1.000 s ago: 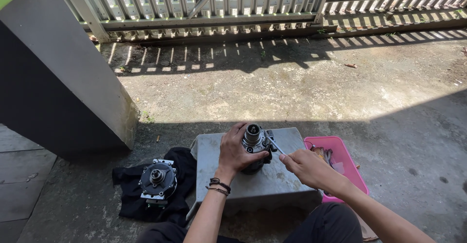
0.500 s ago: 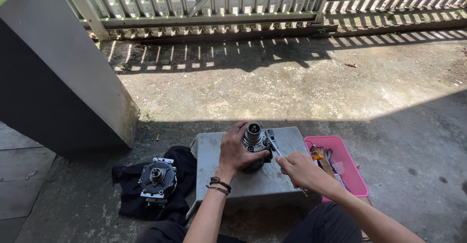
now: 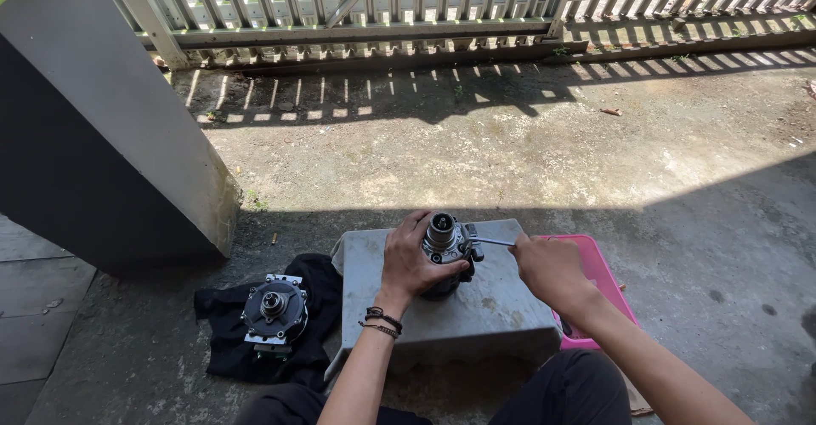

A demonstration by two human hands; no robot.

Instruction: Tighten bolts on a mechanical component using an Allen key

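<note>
Since the earlier frame, the right hand [image 3: 548, 268] has drawn back toward the person, so the wrench [image 3: 491, 240] now lies nearly level, pointing right from the metal assembly [image 3: 444, 246]. That hand's grip is closed around the wrench handle's outer end; the far end meets the assembly's side. The left hand [image 3: 412, 259], with dark bands at the wrist, wraps its fingers around the left flank of the assembly, a closed grip on the housing. The assembly stands upright on the far part of a grey block [image 3: 442, 310] serving as the table, its round silver neck uppermost. Just right of the block, touching its edge, sits a pink tray [image 3: 608, 285], partly hidden by the right forearm. Left of the block, a second round metal unit [image 3: 274, 310] rests on a black cloth [image 3: 223, 336] spread on the concrete floor [image 3: 697, 255]. Farther left rises a grey pillar [image 3: 110, 144]. Beyond, sunlit ground runs to a slatted metal gate [image 3: 382, 4].
</note>
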